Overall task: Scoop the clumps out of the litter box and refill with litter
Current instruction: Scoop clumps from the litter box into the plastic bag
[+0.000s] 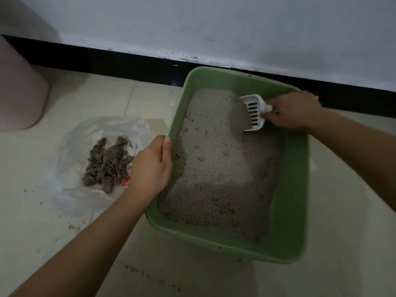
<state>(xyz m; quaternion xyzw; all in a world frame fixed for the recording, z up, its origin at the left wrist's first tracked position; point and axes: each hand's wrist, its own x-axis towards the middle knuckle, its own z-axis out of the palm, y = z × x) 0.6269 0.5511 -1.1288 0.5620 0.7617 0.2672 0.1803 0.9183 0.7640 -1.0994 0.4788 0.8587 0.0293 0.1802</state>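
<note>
A green litter box (293, 189) stands on the tiled floor, tilted so its grey litter (218, 168) slopes toward the left side. My left hand (151, 166) grips the box's left rim, thumb lying along the edge. My right hand (291, 111) holds the handle of a white slotted scoop (254, 111), whose blade digs into the litter near the far right corner. Left of the box, a clear plastic bag (75, 189) lies open on the floor with a pile of dark grey clumps (107, 166) on it.
A pale pink bin (19, 86) stands at the far left by the wall. A black skirting board (107, 58) runs along the wall just behind the box. Scattered litter grains (137, 271) dot the floor in front.
</note>
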